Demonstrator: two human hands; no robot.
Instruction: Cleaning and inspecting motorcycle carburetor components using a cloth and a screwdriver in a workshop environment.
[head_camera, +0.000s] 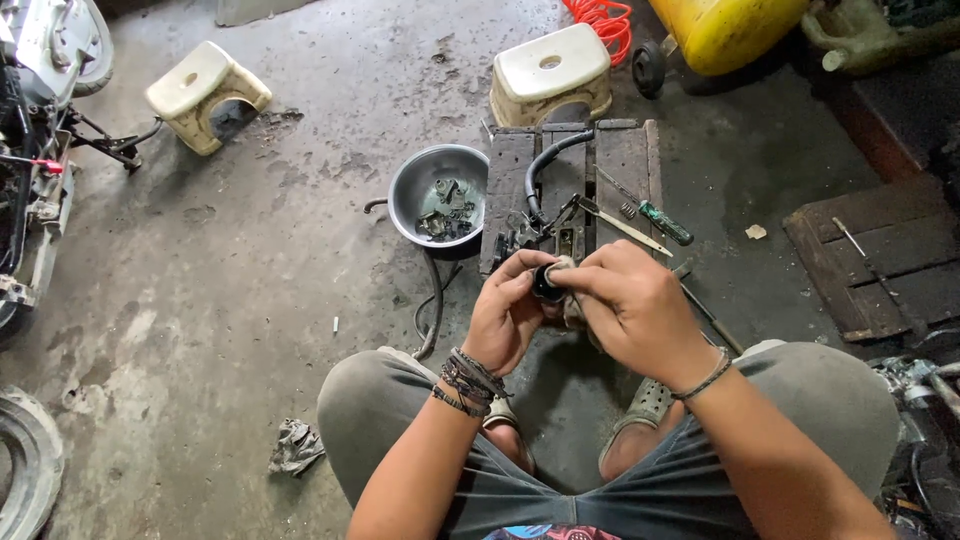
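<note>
While a stained concrete floor (250, 330) fills most of the view, a person sits low over it with knees spread, both hands raised between them. A yellow tank (730, 30) crosses the top edge, beside a coiled orange hose (600, 20). A scooter (40, 130) runs off the left edge, and a tyre (25, 470) cuts the lower left corner. Dark wooden boards (870, 260) lie at the right edge. A slatted wooden board (620, 170) sits just ahead of the hands, carrying a black hose (545, 165), a screwdriver (650, 212) and small metal parts. Two pale stools stand behind: one (550, 75) touching the board's far end, another (205, 95) well apart at upper left. A metal bowl (440, 195) of greasy parts sits just left of the board. Open floor stretches between bowl, scooter and tyre, broken only by a crumpled rag (295, 447). The left hand (510, 315) is clamped around a small black round part (548, 283); the right hand (630, 305) pinches a cloth (570, 305) against it, fingers closed.
</note>
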